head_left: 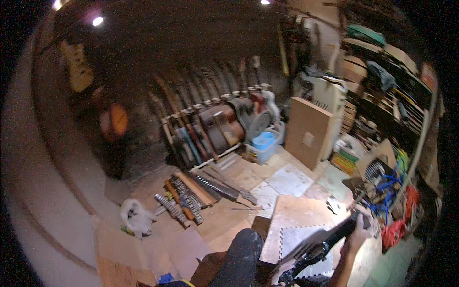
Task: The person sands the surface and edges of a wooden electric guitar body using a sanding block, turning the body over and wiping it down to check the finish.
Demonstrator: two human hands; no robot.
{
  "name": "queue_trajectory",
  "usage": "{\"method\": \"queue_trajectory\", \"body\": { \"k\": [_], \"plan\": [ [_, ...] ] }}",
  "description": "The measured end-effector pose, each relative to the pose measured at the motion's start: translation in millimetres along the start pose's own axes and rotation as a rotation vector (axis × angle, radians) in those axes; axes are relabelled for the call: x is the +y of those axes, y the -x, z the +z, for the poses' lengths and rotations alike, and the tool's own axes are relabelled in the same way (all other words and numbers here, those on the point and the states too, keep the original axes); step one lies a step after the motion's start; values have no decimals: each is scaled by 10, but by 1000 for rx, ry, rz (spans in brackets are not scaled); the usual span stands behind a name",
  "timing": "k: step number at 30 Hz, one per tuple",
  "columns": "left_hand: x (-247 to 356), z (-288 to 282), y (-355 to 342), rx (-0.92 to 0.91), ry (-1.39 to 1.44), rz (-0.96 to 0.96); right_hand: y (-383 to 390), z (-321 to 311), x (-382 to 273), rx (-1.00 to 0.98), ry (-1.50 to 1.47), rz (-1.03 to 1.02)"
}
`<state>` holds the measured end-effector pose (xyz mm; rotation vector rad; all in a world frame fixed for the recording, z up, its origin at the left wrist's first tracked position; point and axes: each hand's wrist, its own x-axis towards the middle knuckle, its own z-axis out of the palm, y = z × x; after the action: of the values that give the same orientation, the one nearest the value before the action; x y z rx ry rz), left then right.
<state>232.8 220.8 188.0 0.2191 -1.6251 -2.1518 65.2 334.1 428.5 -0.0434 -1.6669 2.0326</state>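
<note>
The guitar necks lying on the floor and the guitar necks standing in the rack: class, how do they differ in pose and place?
The guitar necks on the floor lie flat, side by side on boards; the guitar necks in the rack stand leaning, farther back by the wall. The floor group is smaller and lit; the rack row is longer and sits in shadow. Both are long, slim and set in parallel.

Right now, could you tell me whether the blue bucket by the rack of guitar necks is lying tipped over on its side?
No, the blue bucket stands upright inside a pale bin, its open mouth facing up, beside the rack of guitar necks.
</note>
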Motion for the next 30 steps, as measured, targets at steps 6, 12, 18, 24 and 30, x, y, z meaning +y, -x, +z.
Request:
{"method": "queue_trajectory", "body": {
  "k": [6,12,18,24,30],
  "plan": [
    [958,167,-321,-175,81,158,94,156,-146,-288,-22,-27],
    [2017,418,-1384,-291,-497,450,322,255,-191,-459,-215,43],
    [1585,488,-1859,-977,-93,191,541,29,-564,-684,54,72],
    [1929,711,-1629,-944,-272,124,946,-776,-925,-433,208,178],
    [1951,571,-1740,-828,-318,241,1434,-1239,-873,-380,-11,521]
  ]
}}
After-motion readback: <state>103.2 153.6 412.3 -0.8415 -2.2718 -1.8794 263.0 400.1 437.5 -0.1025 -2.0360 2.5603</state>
